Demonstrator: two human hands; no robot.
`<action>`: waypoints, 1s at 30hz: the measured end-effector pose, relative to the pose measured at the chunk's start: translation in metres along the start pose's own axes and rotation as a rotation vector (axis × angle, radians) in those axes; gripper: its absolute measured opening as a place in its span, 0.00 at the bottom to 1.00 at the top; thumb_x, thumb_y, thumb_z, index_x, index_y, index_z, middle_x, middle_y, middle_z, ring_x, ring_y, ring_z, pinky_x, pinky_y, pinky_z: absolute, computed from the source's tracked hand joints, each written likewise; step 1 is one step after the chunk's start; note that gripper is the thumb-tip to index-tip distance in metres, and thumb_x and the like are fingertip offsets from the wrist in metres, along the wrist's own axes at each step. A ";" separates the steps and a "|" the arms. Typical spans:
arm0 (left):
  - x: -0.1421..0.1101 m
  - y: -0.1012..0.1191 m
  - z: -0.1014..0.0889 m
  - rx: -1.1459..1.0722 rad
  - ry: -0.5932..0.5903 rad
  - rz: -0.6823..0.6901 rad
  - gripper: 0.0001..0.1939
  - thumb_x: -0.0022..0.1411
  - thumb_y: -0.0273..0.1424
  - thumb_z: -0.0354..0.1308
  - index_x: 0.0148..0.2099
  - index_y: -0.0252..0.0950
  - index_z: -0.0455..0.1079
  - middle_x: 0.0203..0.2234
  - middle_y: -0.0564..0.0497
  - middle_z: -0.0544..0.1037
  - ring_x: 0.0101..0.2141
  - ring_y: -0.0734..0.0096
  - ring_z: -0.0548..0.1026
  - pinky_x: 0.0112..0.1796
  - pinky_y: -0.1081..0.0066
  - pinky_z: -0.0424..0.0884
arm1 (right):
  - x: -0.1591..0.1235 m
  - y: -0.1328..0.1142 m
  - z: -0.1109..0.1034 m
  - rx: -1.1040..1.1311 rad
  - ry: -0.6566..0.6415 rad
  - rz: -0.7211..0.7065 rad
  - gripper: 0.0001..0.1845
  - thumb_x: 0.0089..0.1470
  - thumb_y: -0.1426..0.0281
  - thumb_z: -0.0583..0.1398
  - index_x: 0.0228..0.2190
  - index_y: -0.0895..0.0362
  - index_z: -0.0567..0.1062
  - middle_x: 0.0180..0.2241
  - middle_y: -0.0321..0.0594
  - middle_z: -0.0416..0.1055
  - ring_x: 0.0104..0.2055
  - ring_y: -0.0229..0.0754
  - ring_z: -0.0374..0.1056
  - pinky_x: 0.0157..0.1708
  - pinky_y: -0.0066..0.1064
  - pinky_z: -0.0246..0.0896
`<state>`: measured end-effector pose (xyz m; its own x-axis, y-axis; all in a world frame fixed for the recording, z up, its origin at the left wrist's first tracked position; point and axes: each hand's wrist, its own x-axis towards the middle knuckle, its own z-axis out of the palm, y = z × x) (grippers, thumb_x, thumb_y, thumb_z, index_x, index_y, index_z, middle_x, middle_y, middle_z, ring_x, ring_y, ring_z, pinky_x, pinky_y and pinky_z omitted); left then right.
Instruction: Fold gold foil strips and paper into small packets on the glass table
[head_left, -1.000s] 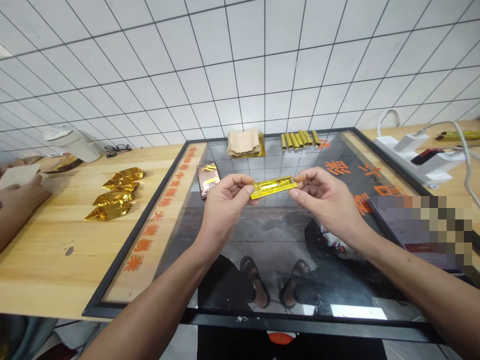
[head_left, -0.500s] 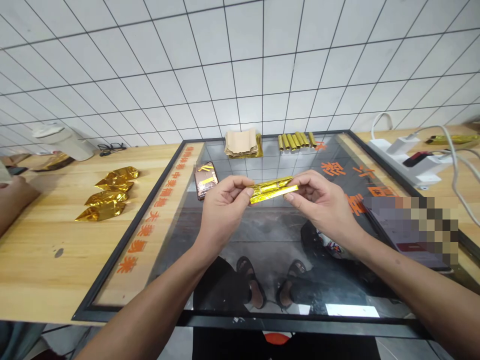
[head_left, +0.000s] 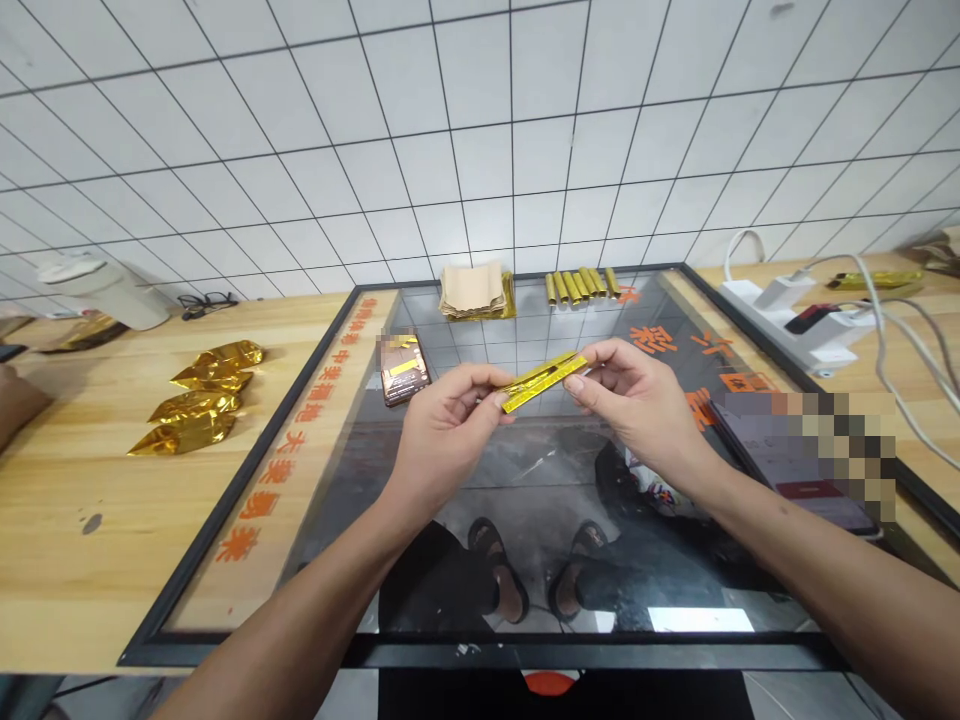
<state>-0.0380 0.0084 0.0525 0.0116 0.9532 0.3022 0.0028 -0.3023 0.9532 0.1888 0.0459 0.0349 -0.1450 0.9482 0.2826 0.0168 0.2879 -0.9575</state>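
Between my two hands, above the glass tabletop (head_left: 525,540), is a folded strip of gold foil paper (head_left: 545,380). My left hand (head_left: 457,415) pinches its left end between thumb and fingers. The right end is pinched by my right hand (head_left: 626,385). Beyond my hands, a stack of tan paper sheets with gold undersides (head_left: 472,288) lies at the back of the glass. Right of that stack, several small gold paper rolls (head_left: 581,286) lie side by side.
Left on the wooden table (head_left: 67,580) are several folded gold foil pieces (head_left: 199,395), eyeglasses (head_left: 208,303) and a white container (head_left: 105,290). A phone-like object (head_left: 403,372) lies near my left hand. To the right are a power strip (head_left: 795,325) with cables and a dark tablet-like device (head_left: 787,465). Another person's hand (head_left: 19,400) shows far left.
The gold foil strip now looks flatter and narrower between my fingers, and both hands still hold its ends. The whole view has shifted slightly.
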 end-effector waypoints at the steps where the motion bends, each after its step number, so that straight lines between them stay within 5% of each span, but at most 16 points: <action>1: 0.000 0.000 0.000 0.009 -0.010 0.006 0.07 0.64 0.29 0.68 0.44 0.34 0.80 0.35 0.50 0.84 0.33 0.73 0.82 0.37 0.73 0.83 | 0.000 0.000 0.000 0.013 0.006 0.000 0.20 0.54 0.57 0.75 0.41 0.53 0.77 0.30 0.33 0.74 0.28 0.36 0.66 0.27 0.30 0.62; 10: -0.002 -0.006 0.000 0.005 -0.137 -0.048 0.11 0.61 0.24 0.63 0.47 0.36 0.77 0.38 0.49 0.83 0.39 0.68 0.82 0.43 0.68 0.80 | 0.000 -0.005 0.000 0.061 -0.025 0.021 0.17 0.59 0.55 0.72 0.40 0.52 0.77 0.31 0.34 0.75 0.30 0.38 0.72 0.30 0.31 0.72; 17: 0.003 -0.002 -0.005 -0.126 -0.263 -0.361 0.15 0.60 0.33 0.68 0.49 0.37 0.72 0.40 0.48 0.84 0.41 0.62 0.84 0.44 0.65 0.77 | 0.002 -0.004 -0.004 -0.006 -0.143 0.040 0.18 0.60 0.53 0.71 0.38 0.53 0.77 0.29 0.35 0.75 0.30 0.39 0.71 0.32 0.32 0.70; 30: 0.000 -0.012 0.002 0.000 -0.228 -0.258 0.17 0.60 0.32 0.68 0.50 0.37 0.74 0.31 0.54 0.82 0.32 0.73 0.79 0.36 0.73 0.73 | -0.002 -0.014 0.002 -0.162 -0.258 -0.066 0.14 0.61 0.55 0.70 0.34 0.51 0.82 0.39 0.42 0.77 0.35 0.43 0.68 0.33 0.35 0.66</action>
<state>-0.0360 0.0122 0.0411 0.2337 0.9714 0.0415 0.0351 -0.0511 0.9981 0.1869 0.0396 0.0474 -0.3969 0.8674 0.3001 0.1537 0.3852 -0.9100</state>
